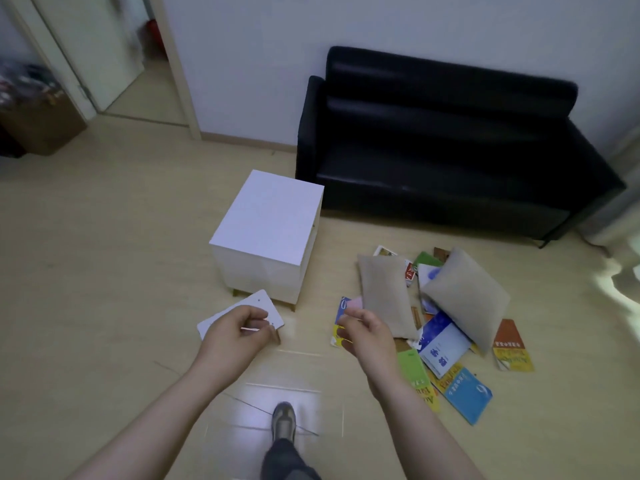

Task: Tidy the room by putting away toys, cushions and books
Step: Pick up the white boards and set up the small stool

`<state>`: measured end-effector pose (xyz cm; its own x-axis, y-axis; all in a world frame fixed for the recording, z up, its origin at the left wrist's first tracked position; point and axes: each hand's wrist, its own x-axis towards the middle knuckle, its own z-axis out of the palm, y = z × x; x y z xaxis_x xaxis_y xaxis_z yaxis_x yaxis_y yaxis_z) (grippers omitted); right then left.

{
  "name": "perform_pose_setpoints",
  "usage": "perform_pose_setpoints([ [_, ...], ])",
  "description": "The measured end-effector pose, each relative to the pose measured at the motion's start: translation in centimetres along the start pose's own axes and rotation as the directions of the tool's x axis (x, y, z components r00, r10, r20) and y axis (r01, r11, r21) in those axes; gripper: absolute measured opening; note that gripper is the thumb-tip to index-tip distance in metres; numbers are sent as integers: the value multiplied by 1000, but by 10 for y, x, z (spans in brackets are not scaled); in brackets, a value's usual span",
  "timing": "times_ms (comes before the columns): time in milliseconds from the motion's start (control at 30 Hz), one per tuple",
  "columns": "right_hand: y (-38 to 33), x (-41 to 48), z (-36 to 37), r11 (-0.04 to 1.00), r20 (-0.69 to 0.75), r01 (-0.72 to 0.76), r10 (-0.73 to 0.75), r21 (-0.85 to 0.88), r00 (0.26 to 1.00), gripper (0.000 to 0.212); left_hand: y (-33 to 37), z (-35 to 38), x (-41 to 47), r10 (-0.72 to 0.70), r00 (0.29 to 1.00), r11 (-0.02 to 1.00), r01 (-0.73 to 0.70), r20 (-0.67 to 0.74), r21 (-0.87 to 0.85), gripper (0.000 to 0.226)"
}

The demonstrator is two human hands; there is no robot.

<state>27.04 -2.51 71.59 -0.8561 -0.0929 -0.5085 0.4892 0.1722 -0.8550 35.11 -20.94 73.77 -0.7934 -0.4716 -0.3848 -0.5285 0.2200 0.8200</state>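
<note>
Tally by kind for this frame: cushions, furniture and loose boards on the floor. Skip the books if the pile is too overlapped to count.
Beige cushions: 2
Black sofa: 1
White cabinet: 1
White board: 1
Total: 5
Books: overlapping pile, partly under the cushions, no exact count.

Just beyond the left hand (237, 332), which pinches a thin stick (250, 329), a board (258, 301) lies flat on the floor (104, 271), with the cabinet (268, 223) right behind it and the sofa (450, 143) farther back to the right. Directly beyond the right hand (369, 336) (level with the left, apart from it) the left cushion (386, 292) lies on scattered books (446, 348), the right cushion (467, 292) leaning farther right, and books spread on along that hand's right side.
</note>
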Motion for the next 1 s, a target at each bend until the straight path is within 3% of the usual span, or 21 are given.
perform_pose_setpoints([
  [333,-50,103,96,999,-31,-25,26,37,999,18,23,-71,140,2,999,995,-6,36,95,13],
  [600,-94,167,156,1000,-57,-20,20,11,998,20,39,-111,234,-3,998,999,1,60,32,14],
  [800,-111,206,215,999,-134,-38,37,-5,990,17,38,-155,315,56,990,996,-64,129,61,14],
  [1000,-129,226,310,993,-264,-78,99,87,959,15,29,-233,400,110,962,984,-141,250,110,13],
])
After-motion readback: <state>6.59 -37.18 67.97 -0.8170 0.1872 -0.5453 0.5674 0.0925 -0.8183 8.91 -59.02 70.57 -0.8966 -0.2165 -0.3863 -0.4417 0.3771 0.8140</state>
